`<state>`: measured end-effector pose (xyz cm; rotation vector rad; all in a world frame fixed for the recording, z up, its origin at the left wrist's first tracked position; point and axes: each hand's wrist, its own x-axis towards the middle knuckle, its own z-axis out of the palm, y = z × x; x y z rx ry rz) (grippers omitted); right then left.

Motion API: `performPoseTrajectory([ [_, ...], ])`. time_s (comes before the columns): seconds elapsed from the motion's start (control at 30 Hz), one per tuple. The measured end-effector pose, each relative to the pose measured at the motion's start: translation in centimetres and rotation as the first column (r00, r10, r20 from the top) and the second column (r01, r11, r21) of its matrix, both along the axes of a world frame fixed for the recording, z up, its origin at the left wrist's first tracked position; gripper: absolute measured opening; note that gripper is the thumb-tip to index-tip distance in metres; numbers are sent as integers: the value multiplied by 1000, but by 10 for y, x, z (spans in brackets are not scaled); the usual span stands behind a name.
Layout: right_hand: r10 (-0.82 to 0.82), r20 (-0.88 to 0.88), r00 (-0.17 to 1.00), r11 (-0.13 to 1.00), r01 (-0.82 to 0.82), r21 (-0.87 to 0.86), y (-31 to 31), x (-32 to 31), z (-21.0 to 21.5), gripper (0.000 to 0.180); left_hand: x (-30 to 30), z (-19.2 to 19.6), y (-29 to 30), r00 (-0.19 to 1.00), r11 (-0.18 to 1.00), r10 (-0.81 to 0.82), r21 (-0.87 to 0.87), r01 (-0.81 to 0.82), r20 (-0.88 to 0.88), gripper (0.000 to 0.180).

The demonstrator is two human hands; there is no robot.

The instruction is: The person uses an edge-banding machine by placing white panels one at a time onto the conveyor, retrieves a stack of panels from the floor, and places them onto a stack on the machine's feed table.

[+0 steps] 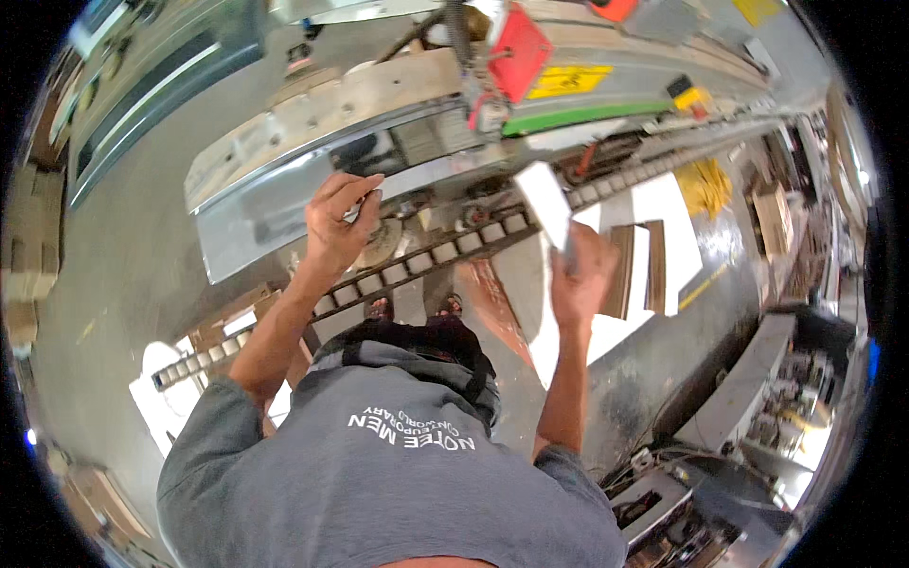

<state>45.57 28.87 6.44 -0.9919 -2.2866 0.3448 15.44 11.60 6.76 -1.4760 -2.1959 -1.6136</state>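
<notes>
My right hand [582, 273] is closed on the lower end of a white rectangular strip [545, 201], which is tilted up and away from me. My left hand [333, 227] is raised above the edge of a machine's metal bed [256, 232]. Its fingers are curled in toward the thumb, and whatever may be between them is too small to make out. Beneath both hands a dark rail with a row of pale rollers [445, 253] runs slantwise. Beyond the left fingers lies a dark, shiny plate [367, 151] on the machine.
Brown-edged strips [620, 273] lie on a white sheet [606, 350] to the right. A yellow cloth or bag [703, 187] sits beyond them. The machine carries a red panel [519, 52] and a green bar [587, 120]. Cluttered equipment [805, 388] stands at the lower right.
</notes>
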Motion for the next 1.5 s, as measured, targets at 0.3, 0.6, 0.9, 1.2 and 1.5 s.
performPoseTrajectory([
  [0.3,708,-17,706,706,-706,61,-71,-259,-36,45,-50,-12,-99,947,946,320,57,-319,-9,24],
  [0.6,533,-252,807,717,-590,-372,-155,-273,-43,38,-104,-36,-150,901,904,399,-89,-418,-172,35],
  [0.9,237,-452,860,510,-506,-696,-183,-308,-61,60,-148,-62,-138,926,922,302,-180,-344,-226,34],
  [1.2,202,-548,812,544,-558,-627,-181,-314,-68,64,-151,-62,-124,945,953,218,-158,-260,-246,26],
  [1.5,230,-571,788,704,-539,-462,-140,-296,-61,63,-133,-60,-75,966,965,156,-175,-194,-207,20],
])
